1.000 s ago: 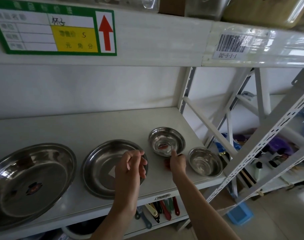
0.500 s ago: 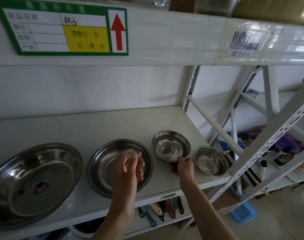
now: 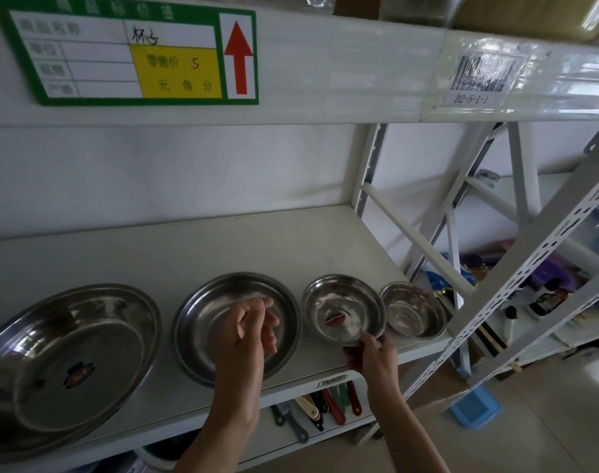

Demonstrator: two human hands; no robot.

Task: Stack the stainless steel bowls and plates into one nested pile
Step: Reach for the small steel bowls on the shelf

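Four stainless steel dishes stand in a row on the white shelf [image 3: 223, 244]. From the left: a large plate [image 3: 66, 363], a medium plate [image 3: 202, 322], a small bowl [image 3: 342, 307] with a red sticker inside, and a smaller bowl [image 3: 412, 314] at the right end. My right hand [image 3: 371, 355] pinches the near rim of the small bowl, which looks tilted up at the front. My left hand [image 3: 253, 331] hovers over the medium plate with fingers loosely curled, holding nothing.
The shelf's front edge runs just below the dishes. White rack posts and diagonal braces [image 3: 516, 302] stand to the right. Several coloured utensil handles [image 3: 325, 407] lie on the shelf below. An upper shelf beam with a price label [image 3: 134, 52] hangs overhead.
My right hand has moved from the shelf beside the small bowl to grip its near rim, and the bowl's front has lifted a little. My left hand stays over the medium plate.
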